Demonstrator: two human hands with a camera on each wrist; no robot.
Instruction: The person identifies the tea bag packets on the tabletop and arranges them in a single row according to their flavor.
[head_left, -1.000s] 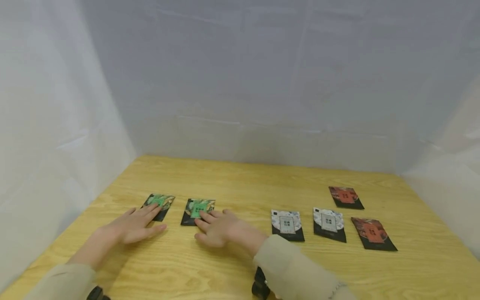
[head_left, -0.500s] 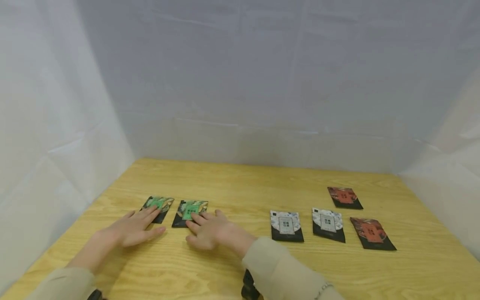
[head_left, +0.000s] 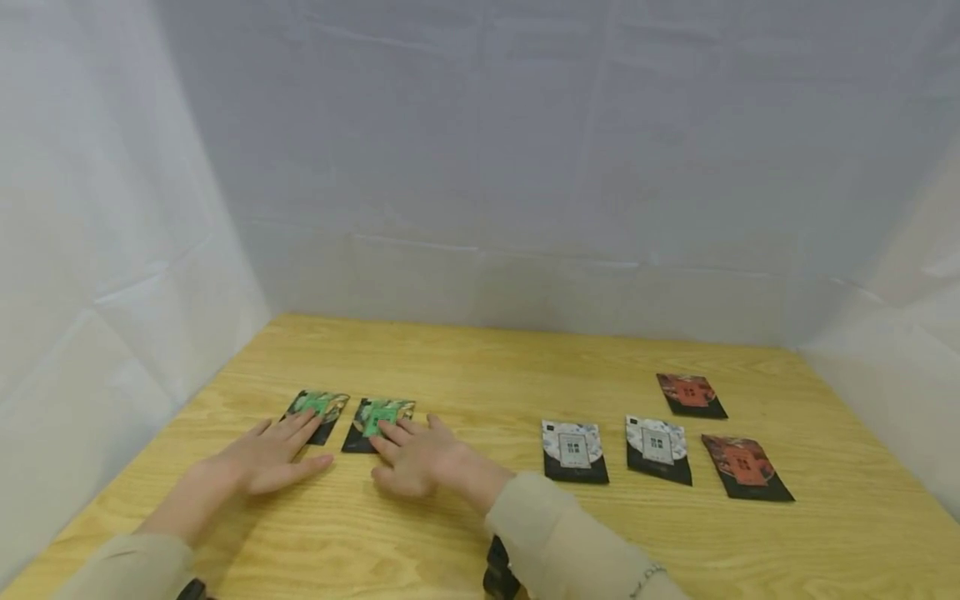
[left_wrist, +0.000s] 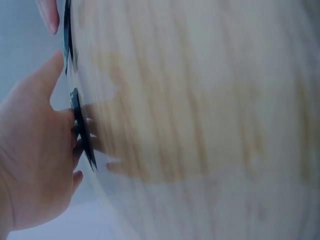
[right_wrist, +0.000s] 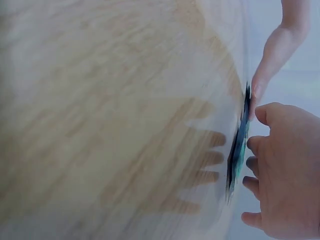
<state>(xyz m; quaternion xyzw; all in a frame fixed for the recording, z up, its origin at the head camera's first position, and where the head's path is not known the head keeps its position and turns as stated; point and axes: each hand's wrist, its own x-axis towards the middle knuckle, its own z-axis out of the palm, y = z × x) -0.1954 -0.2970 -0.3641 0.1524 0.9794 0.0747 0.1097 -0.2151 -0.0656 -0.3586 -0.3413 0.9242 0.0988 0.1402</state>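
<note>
Two green-and-black sachets lie side by side at the left of the table. My left hand (head_left: 266, 454) rests with its fingers stretched over the lower part of the left green sachet (head_left: 326, 403). The fingertips of my right hand (head_left: 416, 458) lie over the right green sachet (head_left: 366, 418), near its right side. In the left wrist view, the left hand (left_wrist: 37, 135) has its thumb spread and its fingers at the thin edge of a sachet (left_wrist: 84, 131). The right wrist view has the right hand (right_wrist: 290, 170) with fingers spread, tips close to the green sachet (right_wrist: 239, 155).
Right of the hands, two white-and-black sachets, the nearer to them (head_left: 574, 450) and the farther (head_left: 658, 447), lie on the wooden table (head_left: 465, 367). Beyond are two red-and-black ones, a back sachet (head_left: 691, 392) and a front sachet (head_left: 747, 467). White sheeting (head_left: 480, 167) surrounds the table.
My right hand has slid the right green sachet a little to the left, closer to the other green one. In the last half second both hands have stayed almost still.
</note>
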